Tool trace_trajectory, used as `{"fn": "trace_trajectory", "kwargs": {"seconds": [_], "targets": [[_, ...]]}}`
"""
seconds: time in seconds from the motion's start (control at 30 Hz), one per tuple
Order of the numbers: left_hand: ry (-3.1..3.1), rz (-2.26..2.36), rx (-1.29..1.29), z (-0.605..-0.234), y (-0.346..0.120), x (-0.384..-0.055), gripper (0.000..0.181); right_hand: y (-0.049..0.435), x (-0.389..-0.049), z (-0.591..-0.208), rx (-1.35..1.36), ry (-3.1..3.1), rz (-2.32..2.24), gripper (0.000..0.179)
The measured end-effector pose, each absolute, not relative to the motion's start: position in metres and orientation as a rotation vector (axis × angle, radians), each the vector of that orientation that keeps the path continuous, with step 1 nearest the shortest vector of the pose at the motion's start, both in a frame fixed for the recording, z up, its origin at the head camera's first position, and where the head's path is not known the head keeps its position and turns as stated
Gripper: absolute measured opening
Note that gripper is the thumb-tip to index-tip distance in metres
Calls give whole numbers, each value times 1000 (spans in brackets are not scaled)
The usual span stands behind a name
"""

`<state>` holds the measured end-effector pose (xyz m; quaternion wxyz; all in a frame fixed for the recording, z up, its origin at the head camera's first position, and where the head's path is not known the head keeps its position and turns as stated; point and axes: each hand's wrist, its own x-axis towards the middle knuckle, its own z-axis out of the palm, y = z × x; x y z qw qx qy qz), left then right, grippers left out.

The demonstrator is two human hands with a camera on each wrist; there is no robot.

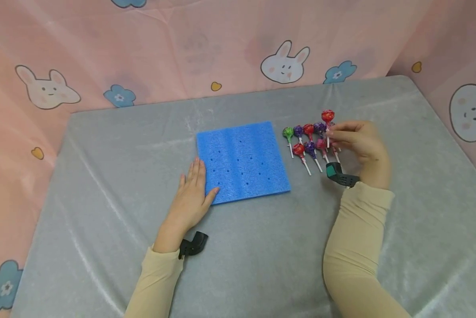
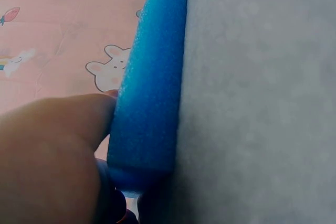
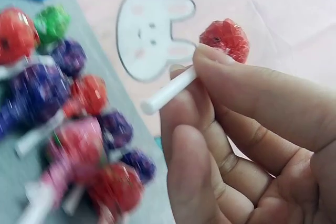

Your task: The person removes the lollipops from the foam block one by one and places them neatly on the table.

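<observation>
My right hand [image 1: 359,141] pinches a red-wrapped lollipop [image 3: 224,39] by its white stick, thumb against fingertips, with the candy end up. It is raised over the right end of a group of lollipops [image 1: 310,149] in red, purple, green and pink wrappers, lying in two rough rows on the table. At the left edge of a blue foam block [image 1: 242,163] lies my left hand [image 1: 190,194], its fingers straight along the side and the thumb over the near corner. Small holes dot the top of the block. In the left wrist view the block's side [image 2: 149,87] stands beside the thumb.
A grey cloth covers the table [image 1: 262,256]. Behind it and at the sides hangs a pink curtain [image 1: 162,53] printed with rabbits and flowers. The lollipops lie just right of the foam block, and a black camera sits on each wrist.
</observation>
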<state>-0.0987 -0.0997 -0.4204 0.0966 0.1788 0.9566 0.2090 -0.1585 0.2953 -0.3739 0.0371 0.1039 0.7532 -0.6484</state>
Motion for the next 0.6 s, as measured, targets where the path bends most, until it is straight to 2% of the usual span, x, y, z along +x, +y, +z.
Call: {"fn": "trace_trajectory", "kwargs": {"seconds": [0.2, 0.6], "targets": [[2829, 618, 527, -419, -100, -98, 73, 316, -148, -375, 465, 2413, -1749, 11], [2830, 627, 535, -420, -99, -99, 73, 340, -138, -383, 635, 2450, -1454, 13]]}}
